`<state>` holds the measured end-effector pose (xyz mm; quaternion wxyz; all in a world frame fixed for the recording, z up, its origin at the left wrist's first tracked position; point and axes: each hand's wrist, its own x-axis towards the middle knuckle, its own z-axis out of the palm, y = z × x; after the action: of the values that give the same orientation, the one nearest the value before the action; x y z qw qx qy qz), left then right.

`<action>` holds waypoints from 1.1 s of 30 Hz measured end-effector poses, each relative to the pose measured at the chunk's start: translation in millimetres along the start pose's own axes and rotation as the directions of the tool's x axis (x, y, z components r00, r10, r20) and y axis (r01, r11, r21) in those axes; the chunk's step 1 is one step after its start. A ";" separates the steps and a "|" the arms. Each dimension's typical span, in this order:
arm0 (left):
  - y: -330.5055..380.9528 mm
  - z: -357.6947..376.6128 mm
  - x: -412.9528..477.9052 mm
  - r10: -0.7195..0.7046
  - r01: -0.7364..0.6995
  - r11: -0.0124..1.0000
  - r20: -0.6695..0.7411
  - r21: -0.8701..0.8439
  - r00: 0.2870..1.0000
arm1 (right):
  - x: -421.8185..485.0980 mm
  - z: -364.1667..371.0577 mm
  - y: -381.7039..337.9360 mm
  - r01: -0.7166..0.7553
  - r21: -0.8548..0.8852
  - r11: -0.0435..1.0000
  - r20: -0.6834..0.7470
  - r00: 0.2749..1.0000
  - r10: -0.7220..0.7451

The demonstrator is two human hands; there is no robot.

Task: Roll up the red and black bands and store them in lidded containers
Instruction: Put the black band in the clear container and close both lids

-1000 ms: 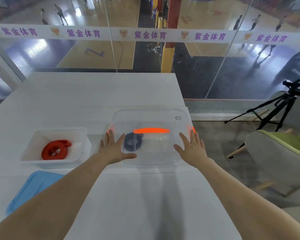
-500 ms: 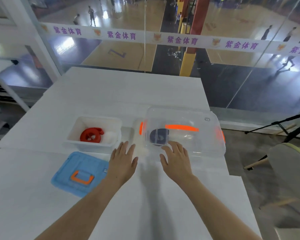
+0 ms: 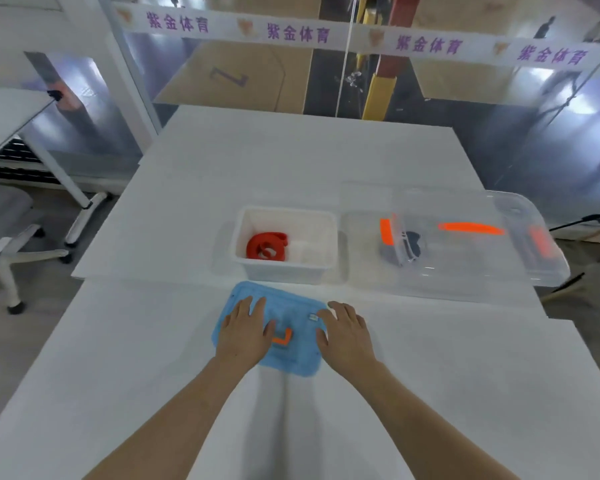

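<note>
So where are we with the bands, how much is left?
Done: the black band lies rolled in the clear box, lid on; the red band sits rolled in the white box, which has no lid yet. In hand: the left hand and right hand both rest on the blue lid on the table. Left: lift that lid onto the white box and press it shut.

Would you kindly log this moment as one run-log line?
left hand open on blue lid | right hand open on same lid | red band in white bin, uncovered | black band in clear lidded box
</note>
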<state>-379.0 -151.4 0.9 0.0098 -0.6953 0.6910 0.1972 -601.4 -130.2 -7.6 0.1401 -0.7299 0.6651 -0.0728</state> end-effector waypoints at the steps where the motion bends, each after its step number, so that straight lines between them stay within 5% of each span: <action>1: -17.8 1.4 1.9 0.004 -0.004 1.000 0.014 0.007 1.000 | 0.3 8.7 -12.7 -0.024 0.002 1.000 0.036 0.999 0.024; 10: -117.2 32.8 36.2 -0.099 0.141 0.977 0.247 -0.159 0.964 | -1.1 73.7 -44.1 -0.305 -0.017 0.952 0.321 0.900 0.294; 15: -126.2 57.1 53.4 -0.082 0.184 0.941 0.334 -0.284 0.939 | 9.5 100.0 -34.0 -0.463 0.150 0.874 0.380 0.843 0.381; 20: -117.0 57.1 36.6 -0.150 0.283 0.835 0.300 -0.471 0.942 | 1.7 109.0 -38.3 -0.510 0.299 0.806 0.302 0.852 0.427; 27: -122.3 39.6 -19.2 -0.063 0.071 0.767 0.035 -0.638 0.997 | -18.3 73.7 -37.5 -0.294 0.409 0.864 0.037 0.951 0.306; 33: -99.6 -9.6 3.8 -0.059 -0.045 0.737 -0.130 -0.674 0.990 | 23.4 26.9 -38.8 -0.192 0.443 0.876 -0.077 0.965 0.251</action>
<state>-280.5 -153.3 -17.1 -0.2916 -0.6666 0.5687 0.3836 -554.2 -147.6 -23.3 0.2612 -0.5932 0.7195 -0.2496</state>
